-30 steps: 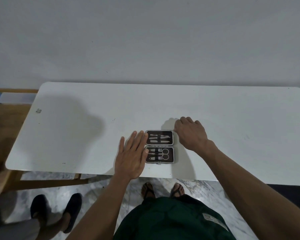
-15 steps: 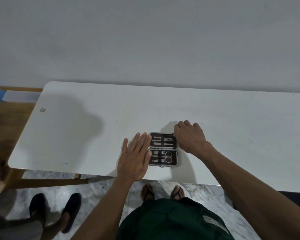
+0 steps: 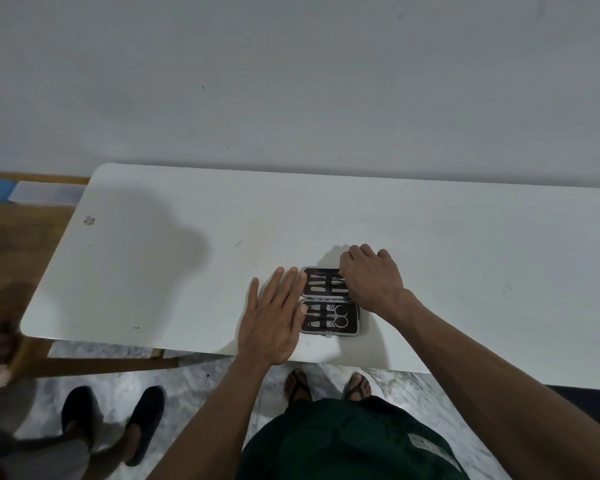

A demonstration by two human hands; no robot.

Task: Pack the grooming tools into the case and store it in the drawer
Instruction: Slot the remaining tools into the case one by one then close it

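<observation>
A small dark grooming case [image 3: 329, 328] lies open on the white table [image 3: 187, 258], close to its near edge. Its near half holds small scissors [image 3: 341, 316] and clippers under straps. The far half [image 3: 321, 283] holds several slim metal tools. My left hand [image 3: 274, 323] lies flat with its fingers spread, and the fingertips touch the case's left edge. My right hand [image 3: 371, 278] is curled over the right end of the far half and hides that part. No drawer is in view.
A plain wall stands right behind the table. A wooden surface [image 3: 14, 244] adjoins the table's left end. Another person's feet in dark slippers [image 3: 142, 424] stand on the marble floor at lower left. My own sandalled feet [image 3: 298, 386] are under the table edge.
My right hand has shifted left from beside the case onto the right end of its far half. My left hand has stayed flat at the case's left edge.
</observation>
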